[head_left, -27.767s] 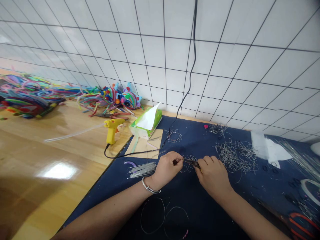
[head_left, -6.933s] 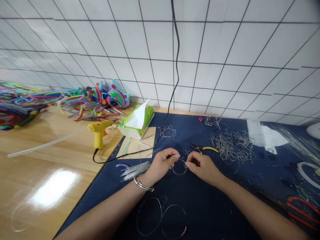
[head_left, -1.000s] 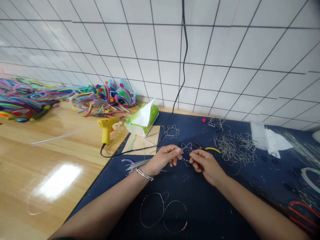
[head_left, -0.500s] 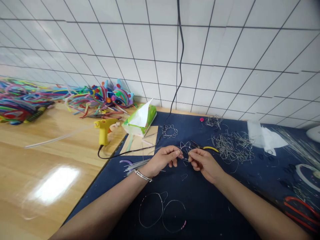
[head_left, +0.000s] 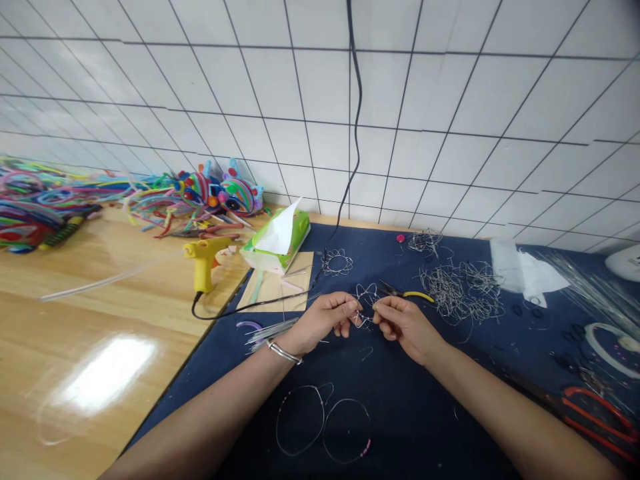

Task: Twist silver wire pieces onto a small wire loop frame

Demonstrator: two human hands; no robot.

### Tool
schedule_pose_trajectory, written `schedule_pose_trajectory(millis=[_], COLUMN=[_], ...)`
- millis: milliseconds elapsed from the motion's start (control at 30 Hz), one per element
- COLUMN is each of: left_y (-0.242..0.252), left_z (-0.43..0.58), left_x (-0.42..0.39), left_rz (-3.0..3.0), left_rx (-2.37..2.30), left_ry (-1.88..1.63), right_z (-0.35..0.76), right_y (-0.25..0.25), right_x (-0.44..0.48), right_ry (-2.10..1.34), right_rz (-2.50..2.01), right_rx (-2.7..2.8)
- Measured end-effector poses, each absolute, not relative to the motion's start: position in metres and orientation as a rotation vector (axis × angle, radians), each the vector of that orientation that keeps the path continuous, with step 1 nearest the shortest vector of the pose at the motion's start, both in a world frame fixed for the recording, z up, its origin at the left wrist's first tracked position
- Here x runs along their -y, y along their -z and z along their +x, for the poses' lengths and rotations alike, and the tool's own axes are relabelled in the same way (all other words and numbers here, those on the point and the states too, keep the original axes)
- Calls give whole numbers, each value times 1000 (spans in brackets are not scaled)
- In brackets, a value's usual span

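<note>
Between my hands is a small ring of bent wire with looped, petal-like points (head_left: 367, 291). My left hand (head_left: 334, 313) pinches its left side between thumb and fingers. On its right side my right hand (head_left: 400, 323) grips it in the same way. Part of the ring is hidden behind my fingertips. Just beyond my right hand lie pliers with a yellow handle (head_left: 417, 295). A finished-looking wire flower ring (head_left: 337, 263) rests farther back. Nearer to me lie two larger wire hoops, the left one (head_left: 278, 427) and the right one with pink beads (head_left: 367, 448).
A yellow glue gun (head_left: 204, 267) and a green tissue pack (head_left: 287, 243) stand at the left. Tangled wire (head_left: 463, 293) is piled at the right, near red-handled scissors (head_left: 595, 417). Straight wires (head_left: 270, 335) lie beside my left wrist. A black cable (head_left: 356, 133) hangs down the wall.
The view has shifted slightly. Both hands keep their hold on the wire ring, which seems turned a little between my fingers.
</note>
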State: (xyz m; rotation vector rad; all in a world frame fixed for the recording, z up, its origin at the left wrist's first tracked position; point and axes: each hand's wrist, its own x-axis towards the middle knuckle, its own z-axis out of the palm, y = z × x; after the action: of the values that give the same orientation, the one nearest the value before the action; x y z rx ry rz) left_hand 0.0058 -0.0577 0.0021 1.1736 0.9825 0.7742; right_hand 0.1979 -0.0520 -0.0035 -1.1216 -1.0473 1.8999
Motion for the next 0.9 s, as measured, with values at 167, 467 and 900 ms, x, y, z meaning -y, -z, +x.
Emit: schedule_pose_trajectory(millis=[167,467,900], left_y=[-1,-2,-5], left_z=[6,6,7], left_x=[58,58,59], left_rz=[1179,1204,1168], left_rx=[-989,-986,-1001], left_ry=[-779,-774,-802], right_z=[198,199,198], right_y=[3,4,-3], right_x=[52,53,58], right_ry=[-1886,-1948,-1921], right_rz=[-1109,-1099,-1003], right_rx=[1050,1109,1237])
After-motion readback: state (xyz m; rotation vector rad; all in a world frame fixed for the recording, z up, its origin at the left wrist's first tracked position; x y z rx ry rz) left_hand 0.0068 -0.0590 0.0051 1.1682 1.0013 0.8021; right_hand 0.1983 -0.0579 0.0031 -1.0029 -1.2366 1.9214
